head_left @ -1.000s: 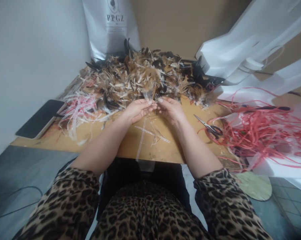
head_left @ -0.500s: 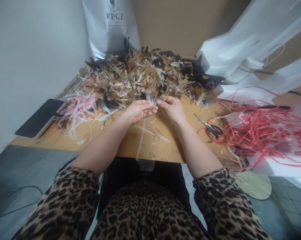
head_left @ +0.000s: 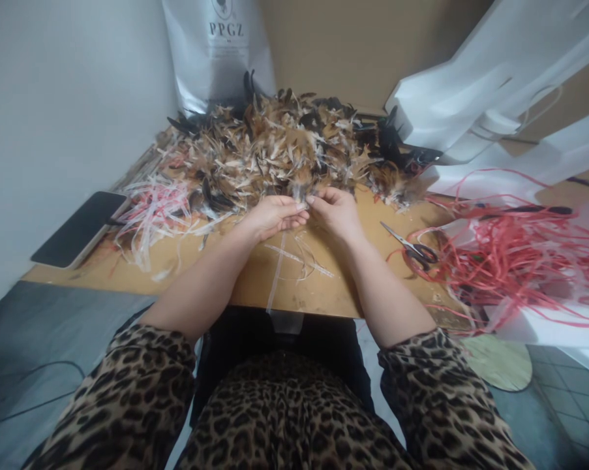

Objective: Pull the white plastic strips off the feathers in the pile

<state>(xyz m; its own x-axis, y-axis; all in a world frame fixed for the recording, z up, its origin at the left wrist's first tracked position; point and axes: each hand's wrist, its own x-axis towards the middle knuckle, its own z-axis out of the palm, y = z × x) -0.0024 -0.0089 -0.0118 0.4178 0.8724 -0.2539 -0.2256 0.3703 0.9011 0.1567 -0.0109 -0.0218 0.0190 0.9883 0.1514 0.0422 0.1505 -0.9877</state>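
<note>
Just in front of a heap of brown, black and white feathers [head_left: 269, 140], my two hands meet over the table. My left hand [head_left: 277, 217] pinches the base of a small brownish feather tuft [head_left: 301, 184] between thumb and fingers. From the other side, the thumb and forefinger of my right hand [head_left: 334, 210] close at the same spot; the fingertips nearly touch. Below my hands hangs a thin clear strip [head_left: 275, 277], reaching the table's front edge. Another clear strip [head_left: 299, 261] lies crosswise on the wood. Exactly what the right fingertips grip is too small to make out.
Scissors [head_left: 414, 248] lie to the right, beside a tangle of red strips [head_left: 524, 261]. Pink and white strips [head_left: 154, 209] are bunched at left, with a phone [head_left: 76, 228] next to them. A white bag [head_left: 220, 59] stands behind the feathers; white foam pieces [head_left: 451, 98] rise at back right.
My left thumb and fingers have shifted slightly around the feather tuft, with the fingers curled in a little more. Both arms and everything on the table stay almost the same.
</note>
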